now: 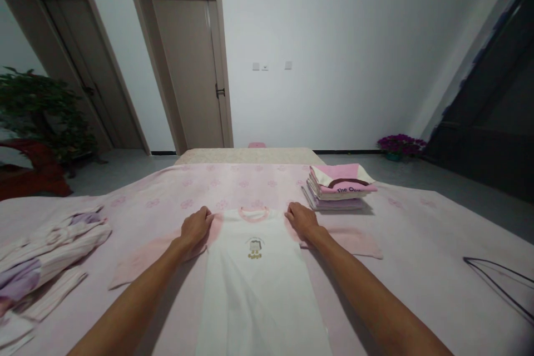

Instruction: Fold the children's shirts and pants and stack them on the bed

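A white long-sleeved shirt with pink sleeves and a pink neckline lies face up, its collar away from me and a small printed figure on the chest. My left hand pinches it at the left shoulder seam. At the opposite shoulder, my right hand grips the fabric in the same way. Both sleeves spread outward, partly covered by my forearms. The shirt's lower hem runs out of view at the bottom.
Pink patterned cloth covers the table. Folded clothes are stacked at the back right. A loose heap of striped clothes sits on the left. A thin black cord or wire loop lies at the right edge.
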A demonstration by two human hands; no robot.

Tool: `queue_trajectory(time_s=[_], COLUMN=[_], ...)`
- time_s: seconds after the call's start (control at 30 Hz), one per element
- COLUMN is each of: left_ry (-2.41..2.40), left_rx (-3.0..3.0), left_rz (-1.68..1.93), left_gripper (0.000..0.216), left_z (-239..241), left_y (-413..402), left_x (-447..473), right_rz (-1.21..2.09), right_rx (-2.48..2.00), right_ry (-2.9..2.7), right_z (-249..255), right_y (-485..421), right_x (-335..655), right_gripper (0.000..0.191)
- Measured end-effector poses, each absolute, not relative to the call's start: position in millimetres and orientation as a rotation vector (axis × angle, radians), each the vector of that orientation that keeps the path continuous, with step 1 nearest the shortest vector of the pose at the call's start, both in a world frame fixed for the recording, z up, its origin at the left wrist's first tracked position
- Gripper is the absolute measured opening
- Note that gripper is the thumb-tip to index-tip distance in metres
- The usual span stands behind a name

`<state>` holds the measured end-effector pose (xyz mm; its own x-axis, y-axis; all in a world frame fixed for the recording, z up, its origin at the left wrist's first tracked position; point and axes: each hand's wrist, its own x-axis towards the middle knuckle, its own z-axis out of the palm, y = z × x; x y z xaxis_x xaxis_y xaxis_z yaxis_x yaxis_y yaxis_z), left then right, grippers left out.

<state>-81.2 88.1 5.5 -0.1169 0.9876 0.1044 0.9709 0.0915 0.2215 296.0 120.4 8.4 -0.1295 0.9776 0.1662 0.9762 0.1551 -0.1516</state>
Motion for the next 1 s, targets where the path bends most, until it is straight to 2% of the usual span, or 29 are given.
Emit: queue_trajectory(time_s=[0.23,0.53,0.73,0.9,1.0], left_ry=[2.336,1.878,1.702,1.251,1.036], left_rx=[2.267,2.637,2.611,2.490,2.496], left_rz=[0.469,0.423,0.622,0.532,0.425], left_gripper=[0.027,0.051,0.036,0.018,0.032], left_z=[5,-39,-21,8,21], left_y=[106,69,6,-81,-120], left_x=[-63,-35,-59,-76,-78], right_rz=[-0.099,0.006,-0.083,0.262,0.457], right_rx=[-1.907,-1.774,-1.700,-1.797,-1.890], right_ry=[-2.180,-2.497,-2.285,-2.191,-2.203], right_z=[16,-9,12,24,25], right_y=[136,115,69,-11,-55], right_x=[302,292,308,319,321], right_gripper=[0.022,0.054,0.040,0.038,0.046])
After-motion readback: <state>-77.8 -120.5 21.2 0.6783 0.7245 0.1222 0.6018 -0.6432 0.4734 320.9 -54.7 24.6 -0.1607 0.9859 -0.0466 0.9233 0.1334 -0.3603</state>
